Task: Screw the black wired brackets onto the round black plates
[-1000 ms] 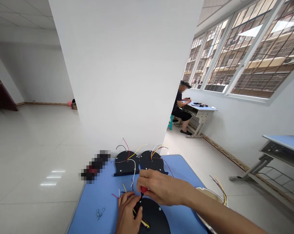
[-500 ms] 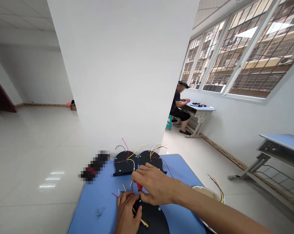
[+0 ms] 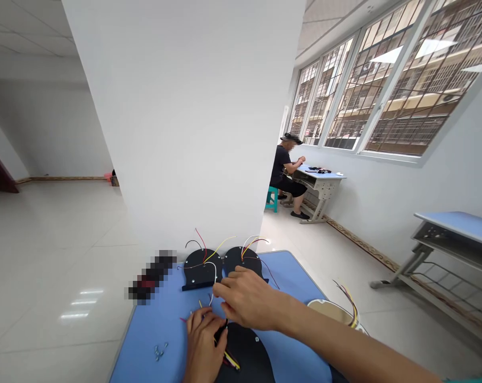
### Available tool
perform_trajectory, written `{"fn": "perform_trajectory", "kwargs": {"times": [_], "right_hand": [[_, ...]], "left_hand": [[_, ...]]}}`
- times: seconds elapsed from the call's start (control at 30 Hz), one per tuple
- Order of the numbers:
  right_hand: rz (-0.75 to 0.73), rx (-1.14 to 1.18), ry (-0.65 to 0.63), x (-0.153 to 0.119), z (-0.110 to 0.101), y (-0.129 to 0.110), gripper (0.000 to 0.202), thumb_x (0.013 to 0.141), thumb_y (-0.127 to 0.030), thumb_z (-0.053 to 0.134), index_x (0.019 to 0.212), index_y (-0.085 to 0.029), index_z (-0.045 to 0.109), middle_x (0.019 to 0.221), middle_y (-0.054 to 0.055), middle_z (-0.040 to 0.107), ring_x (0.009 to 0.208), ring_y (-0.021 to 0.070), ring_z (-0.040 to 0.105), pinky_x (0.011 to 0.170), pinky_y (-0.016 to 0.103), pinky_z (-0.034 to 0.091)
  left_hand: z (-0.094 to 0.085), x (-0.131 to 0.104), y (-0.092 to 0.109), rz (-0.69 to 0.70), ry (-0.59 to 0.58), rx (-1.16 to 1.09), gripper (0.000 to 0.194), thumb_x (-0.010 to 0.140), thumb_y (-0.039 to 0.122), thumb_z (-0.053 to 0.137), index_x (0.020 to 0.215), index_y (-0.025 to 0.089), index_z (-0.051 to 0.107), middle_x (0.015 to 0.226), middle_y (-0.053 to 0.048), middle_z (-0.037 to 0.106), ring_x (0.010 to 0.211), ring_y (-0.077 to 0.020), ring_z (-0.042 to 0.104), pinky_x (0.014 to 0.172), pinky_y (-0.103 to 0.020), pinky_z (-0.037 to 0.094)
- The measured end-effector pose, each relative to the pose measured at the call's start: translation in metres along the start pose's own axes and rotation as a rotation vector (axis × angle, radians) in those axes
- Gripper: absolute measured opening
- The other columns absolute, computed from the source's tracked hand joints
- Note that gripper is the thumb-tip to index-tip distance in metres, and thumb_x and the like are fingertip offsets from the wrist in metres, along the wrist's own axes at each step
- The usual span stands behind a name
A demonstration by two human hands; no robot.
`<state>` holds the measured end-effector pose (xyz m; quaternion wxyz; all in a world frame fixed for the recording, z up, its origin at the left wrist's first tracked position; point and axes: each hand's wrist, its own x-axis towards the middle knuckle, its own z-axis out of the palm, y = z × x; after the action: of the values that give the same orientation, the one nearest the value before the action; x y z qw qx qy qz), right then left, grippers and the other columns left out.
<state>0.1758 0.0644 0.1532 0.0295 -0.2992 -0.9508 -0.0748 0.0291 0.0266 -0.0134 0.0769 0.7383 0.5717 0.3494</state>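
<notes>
My left hand point(image 3: 206, 340) is closed on the upper left edge of a black round plate point(image 3: 251, 351), thumb and fingers around it. Yellow, white and dark wires point(image 3: 232, 360) run over that plate beside the thumb. Just above the same edge, my right hand point(image 3: 244, 300) is curled with its fingers bent down. The screwdriver in it is hidden by the fingers; its red handle showed half a second ago. A screw point(image 3: 257, 339) sits near the plate's rim. Further back stand two similar black plates, a left one point(image 3: 199, 266) and a right one point(image 3: 241, 256), with coloured wires.
Several loose screws point(image 3: 159, 352) lie on the blue table point(image 3: 145, 335) at left. A blurred dark object point(image 3: 153, 276) is at its left edge. On the right, under my forearm, is a white-rimmed round piece point(image 3: 315, 304) with wires point(image 3: 351, 304). A person point(image 3: 284, 165) sits at another desk.
The view has shifted slightly, moving the scene left. My right hand has turned a little, and the red handle between its fingers has gone out of sight. My left hand stays on the plate.
</notes>
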Motion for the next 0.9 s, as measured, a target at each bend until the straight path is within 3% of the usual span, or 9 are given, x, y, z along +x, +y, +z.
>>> {"fn": "perform_trajectory", "kwargs": {"times": [0.07,0.17,0.23,0.3,0.37,0.5,0.63,0.8,0.9], "right_hand": [[-0.046,0.008,0.017,-0.002,-0.001,0.001,0.019,0.085,-0.025,0.058,0.103,-0.02,0.058,0.094,0.004,0.068,0.081,0.0191,0.062,0.072,0.03,0.037],[0.017,-0.009,0.01,-0.003,-0.002,0.001,0.02,0.091,-0.033,0.053,0.098,-0.015,0.058,0.084,0.008,0.067,0.07,0.0205,0.061,0.067,0.032,0.037],[0.03,-0.006,0.003,-0.004,-0.001,0.0,0.017,0.095,-0.026,0.046,0.097,-0.014,0.059,0.083,0.008,0.066,0.068,0.0188,0.061,0.065,0.031,0.037],[-0.053,0.029,0.017,-0.006,0.0,-0.001,0.014,0.091,-0.017,0.049,0.102,-0.017,0.057,0.093,0.005,0.066,0.077,0.0167,0.061,0.071,0.029,0.038],[-0.11,0.071,0.041,-0.007,0.002,-0.002,0.016,0.087,-0.02,0.054,0.103,-0.02,0.057,0.098,0.003,0.065,0.083,0.0166,0.06,0.075,0.028,0.038],[-0.024,0.098,0.073,-0.008,0.008,-0.004,0.012,0.093,-0.022,0.047,0.097,-0.017,0.058,0.086,0.005,0.066,0.069,0.0174,0.058,0.067,0.03,0.038],[-0.069,0.173,0.108,-0.014,0.01,-0.002,0.021,0.081,-0.011,0.05,0.099,-0.019,0.054,0.09,0.002,0.064,0.073,0.0154,0.056,0.073,0.028,0.039],[0.077,0.461,0.285,-0.041,0.003,0.006,0.018,0.073,-0.009,0.048,0.086,-0.022,0.048,0.08,0.0,0.059,0.073,0.0165,0.053,0.072,0.029,0.042],[0.225,0.584,0.366,-0.063,-0.001,0.013,0.016,0.078,-0.009,0.045,0.085,-0.023,0.046,0.08,0.0,0.058,0.073,0.0164,0.054,0.068,0.029,0.044]], "left_hand": [[0.0,0.0,-0.001,0.03,0.021,0.035,0.018,0.076,0.011,0.064,0.084,0.026,0.071,0.088,0.0,0.075,0.1,-0.0304,0.061,0.088,-0.055,0.045],[0.001,0.0,-0.002,0.073,0.06,0.077,0.019,0.076,0.011,0.064,0.084,0.026,0.07,0.087,0.0,0.075,0.098,-0.0304,0.062,0.086,-0.054,0.045],[0.003,0.0,-0.003,0.095,0.08,0.088,0.018,0.077,0.011,0.063,0.084,0.026,0.07,0.087,0.0,0.075,0.097,-0.0302,0.062,0.085,-0.053,0.045],[0.004,-0.001,-0.003,0.115,0.086,0.089,0.016,0.077,0.012,0.063,0.084,0.025,0.069,0.087,-0.001,0.074,0.098,-0.0304,0.062,0.085,-0.052,0.045],[0.004,-0.001,-0.003,0.13,0.092,0.085,0.017,0.078,0.01,0.061,0.083,0.024,0.069,0.088,-0.001,0.074,0.099,-0.0303,0.061,0.085,-0.052,0.044],[0.004,-0.001,-0.003,0.151,0.121,0.07,0.021,0.079,0.007,0.056,0.083,0.024,0.068,0.09,-0.001,0.074,0.098,-0.0282,0.061,0.087,-0.05,0.042],[0.001,0.002,-0.001,0.219,0.161,0.048,0.018,0.083,0.01,0.053,0.08,0.023,0.064,0.084,0.0,0.072,0.096,-0.025,0.062,0.092,-0.047,0.039],[-0.025,0.006,-0.001,0.278,0.149,0.155,0.015,0.088,0.014,0.051,0.086,0.024,0.062,0.086,0.001,0.072,0.098,-0.0232,0.063,0.093,-0.043,0.038],[-0.054,-0.004,-0.019,0.306,0.188,0.246,0.013,0.09,0.02,0.052,0.085,0.027,0.062,0.085,0.002,0.072,0.101,-0.0225,0.062,0.092,-0.039,0.037]]}}
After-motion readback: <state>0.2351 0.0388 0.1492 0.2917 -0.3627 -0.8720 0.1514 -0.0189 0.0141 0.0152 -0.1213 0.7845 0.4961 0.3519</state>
